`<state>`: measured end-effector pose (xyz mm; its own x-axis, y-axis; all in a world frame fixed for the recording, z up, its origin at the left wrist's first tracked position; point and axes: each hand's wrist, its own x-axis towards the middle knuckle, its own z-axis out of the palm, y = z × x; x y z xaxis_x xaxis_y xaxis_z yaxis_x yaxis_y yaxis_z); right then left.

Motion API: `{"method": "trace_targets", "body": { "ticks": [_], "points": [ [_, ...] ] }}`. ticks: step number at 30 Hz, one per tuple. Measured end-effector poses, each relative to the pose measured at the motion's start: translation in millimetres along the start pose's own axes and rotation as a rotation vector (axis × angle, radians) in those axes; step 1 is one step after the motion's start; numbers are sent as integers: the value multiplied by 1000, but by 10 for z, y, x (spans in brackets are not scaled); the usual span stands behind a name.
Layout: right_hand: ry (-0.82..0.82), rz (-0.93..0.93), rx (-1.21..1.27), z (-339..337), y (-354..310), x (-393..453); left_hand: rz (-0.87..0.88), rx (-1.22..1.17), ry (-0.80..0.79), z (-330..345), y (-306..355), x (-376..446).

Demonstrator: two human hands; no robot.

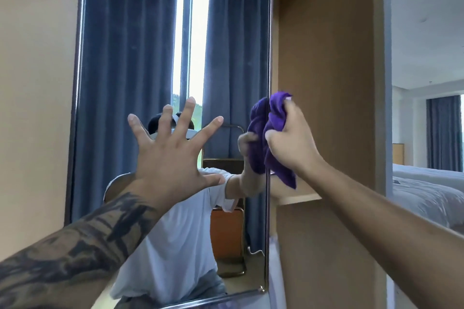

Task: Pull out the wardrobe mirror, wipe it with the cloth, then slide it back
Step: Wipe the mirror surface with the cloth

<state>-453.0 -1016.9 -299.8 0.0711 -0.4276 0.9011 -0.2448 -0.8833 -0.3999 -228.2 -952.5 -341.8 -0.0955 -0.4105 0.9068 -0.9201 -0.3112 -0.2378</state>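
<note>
The tall wardrobe mirror [140, 40] stands pulled out in front of me, filling the left and middle of the head view, its thin metal frame running down both sides. My left hand [173, 148] is held up before the glass with all fingers spread wide; whether the fingertips touch the glass I cannot tell. My right hand [292, 140] grips a bunched purple cloth [275, 133] against the mirror's right edge, at about mid-height. The glass reflects the cloth, my arm and blue curtains.
A brown wooden wardrobe panel [331, 83] stands right beside the mirror's right edge, with a light shelf [298, 198] behind my right forearm. A cream wall [35, 83] borders the left. A bed with white bedding [426, 190] lies at the far right.
</note>
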Motion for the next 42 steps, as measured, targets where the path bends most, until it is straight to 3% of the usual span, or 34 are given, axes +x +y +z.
{"method": "trace_targets", "body": {
  "ticks": [4,12,20,25,30,33,39,42],
  "points": [
    [48,44,6,11,-19,216,12,-4,21,-12,-6,1],
    [-58,136,-163,366,674,-1626,2,19,32,31,23,2],
    [53,-26,-142,104,20,104,19,35,65,69,-1,-2],
    [104,-3,-94,248,201,-517,18,17,39,39,-1,1],
    [-8,65,-60,370,601,-1551,2,42,24,41,14,8],
    [-48,71,-27,306,520,-1353,9,38,16,26,17,10],
    [41,78,-16,121,-5,-155,26,27,55,37,-12,1],
    [16,20,-147,152,58,-198,46,58,60,11,-25,14]
  ]
}}
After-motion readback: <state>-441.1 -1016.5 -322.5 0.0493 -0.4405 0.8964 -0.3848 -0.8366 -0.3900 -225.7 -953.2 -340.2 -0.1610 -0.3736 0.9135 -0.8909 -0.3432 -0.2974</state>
